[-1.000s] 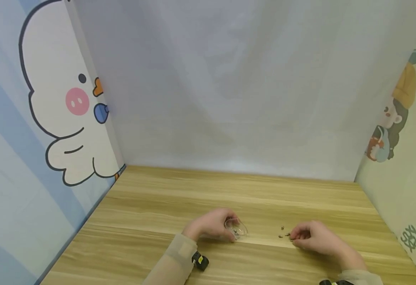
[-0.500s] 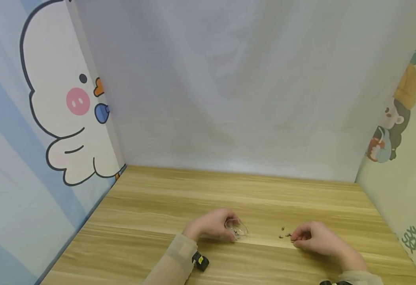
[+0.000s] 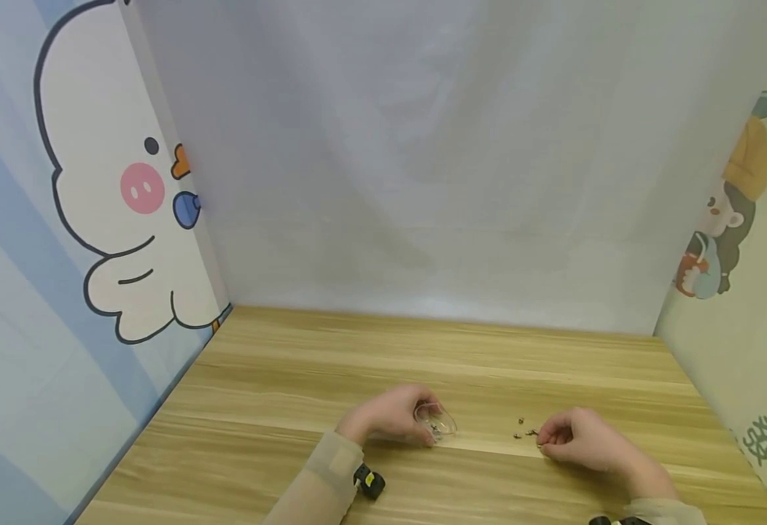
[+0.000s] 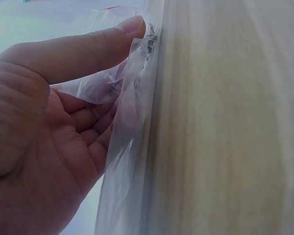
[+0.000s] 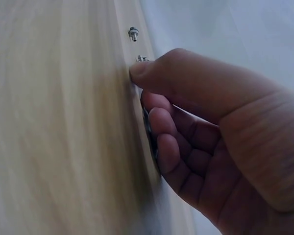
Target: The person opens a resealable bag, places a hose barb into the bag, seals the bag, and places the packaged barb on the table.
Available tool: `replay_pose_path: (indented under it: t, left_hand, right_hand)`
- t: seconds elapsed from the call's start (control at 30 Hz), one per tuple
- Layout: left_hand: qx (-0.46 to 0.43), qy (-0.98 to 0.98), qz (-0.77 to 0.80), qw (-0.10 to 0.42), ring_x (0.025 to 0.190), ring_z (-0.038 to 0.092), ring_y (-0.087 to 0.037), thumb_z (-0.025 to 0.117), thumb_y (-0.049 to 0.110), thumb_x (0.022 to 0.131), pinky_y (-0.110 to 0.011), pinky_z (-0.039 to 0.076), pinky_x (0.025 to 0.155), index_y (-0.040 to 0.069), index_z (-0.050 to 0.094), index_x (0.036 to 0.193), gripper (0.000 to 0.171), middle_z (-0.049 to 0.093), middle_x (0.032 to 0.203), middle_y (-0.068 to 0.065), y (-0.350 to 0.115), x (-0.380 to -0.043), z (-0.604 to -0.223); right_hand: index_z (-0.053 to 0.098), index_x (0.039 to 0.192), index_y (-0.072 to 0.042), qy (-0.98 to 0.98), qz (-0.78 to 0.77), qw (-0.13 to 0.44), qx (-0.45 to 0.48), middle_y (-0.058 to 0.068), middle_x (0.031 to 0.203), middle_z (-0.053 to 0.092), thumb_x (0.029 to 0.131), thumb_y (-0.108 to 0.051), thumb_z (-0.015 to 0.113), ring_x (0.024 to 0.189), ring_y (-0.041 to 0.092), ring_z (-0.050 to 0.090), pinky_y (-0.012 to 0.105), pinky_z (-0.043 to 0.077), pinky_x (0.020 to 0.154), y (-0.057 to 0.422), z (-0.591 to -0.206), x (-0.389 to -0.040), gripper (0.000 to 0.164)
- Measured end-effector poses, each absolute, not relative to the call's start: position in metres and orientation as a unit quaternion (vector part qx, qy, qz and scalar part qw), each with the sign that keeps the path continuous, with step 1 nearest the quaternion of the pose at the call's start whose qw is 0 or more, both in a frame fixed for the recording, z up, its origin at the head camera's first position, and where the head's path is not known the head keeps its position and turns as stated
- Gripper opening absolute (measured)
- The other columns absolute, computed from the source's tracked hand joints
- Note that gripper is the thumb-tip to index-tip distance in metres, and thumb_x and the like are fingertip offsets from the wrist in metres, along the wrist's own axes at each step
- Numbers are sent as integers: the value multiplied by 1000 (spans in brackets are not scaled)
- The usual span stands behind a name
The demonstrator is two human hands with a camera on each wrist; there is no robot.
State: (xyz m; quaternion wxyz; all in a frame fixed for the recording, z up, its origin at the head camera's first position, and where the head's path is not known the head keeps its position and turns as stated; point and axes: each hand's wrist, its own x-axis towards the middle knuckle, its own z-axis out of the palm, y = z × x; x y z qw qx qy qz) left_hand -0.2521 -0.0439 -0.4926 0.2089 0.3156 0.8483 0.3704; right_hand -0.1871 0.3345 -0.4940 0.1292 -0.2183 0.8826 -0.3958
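My left hand [image 3: 393, 415] grips the mouth of a clear plastic zip bag [image 3: 447, 421], holding it spread on the table. Small metal pieces [image 3: 434, 428] show inside. From the left wrist, the thumb lies against the film of the bag [image 4: 127, 127], fingers curled behind it. To the right, several small metal screws [image 3: 518, 436] lie loose on the table. My right hand [image 3: 583, 437] is down beside them, thumb and forefinger pinching a screw that is mostly hidden by the fingertips. Past the thumb in the right wrist view stands one screw [image 5: 133, 33].
The wood-grain table [image 3: 305, 357] runs back to a pale grey curtain [image 3: 410, 182]. Printed cloth walls stand on both sides, a cartoon bird [image 3: 101, 131] on the left one. A black wrist camera [image 3: 369, 481] sits on my left wrist.
Almost nothing differs. My right fingertips have closed slightly over the screw at their tips, which shows less now. The left hand and bag stay in place.
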Motion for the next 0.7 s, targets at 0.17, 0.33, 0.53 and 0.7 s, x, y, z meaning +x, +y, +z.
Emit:
replay_pose_path:
  t: [0.17, 0.33, 0.53, 0.7]
  left_hand:
    - [316, 850, 366, 208, 100, 61, -3, 97, 12, 76, -24, 51, 95, 12, 74, 121, 51, 69, 109, 12, -44, -253, -494]
    - [324, 850, 362, 206, 99, 61, -3, 97, 13, 76, -24, 51, 95, 11, 74, 121, 51, 70, 109, 11, -44, -253, -494]
    - [324, 849, 364, 205, 99, 61, -3, 97, 13, 76, -24, 50, 95, 11, 74, 121, 51, 70, 109, 10, -44, -252, -494]
    - [322, 851, 362, 204, 100, 61, -3, 97, 13, 76, -24, 50, 96, 11, 73, 121, 51, 70, 109, 11, -44, -252, -493]
  right_hand:
    - [78, 94, -15, 879, -402, 128, -222, -9, 83, 70, 92, -12, 83, 75, 4, 62, 25, 54, 67, 334, -495, -188, 6]
    - [78, 94, -14, 877, -407, 125, -222, -9, 82, 70, 91, -13, 83, 74, 4, 62, 25, 54, 66, 335, -495, -188, 6]
    - [77, 94, -14, 881, -402, 118, -219, -9, 81, 69, 91, -12, 83, 73, 4, 62, 26, 54, 66, 334, -496, -187, 6]
    - [77, 94, -14, 882, -402, 114, -217, -9, 80, 68, 91, -13, 82, 73, 4, 61, 25, 53, 66, 333, -494, -187, 6]
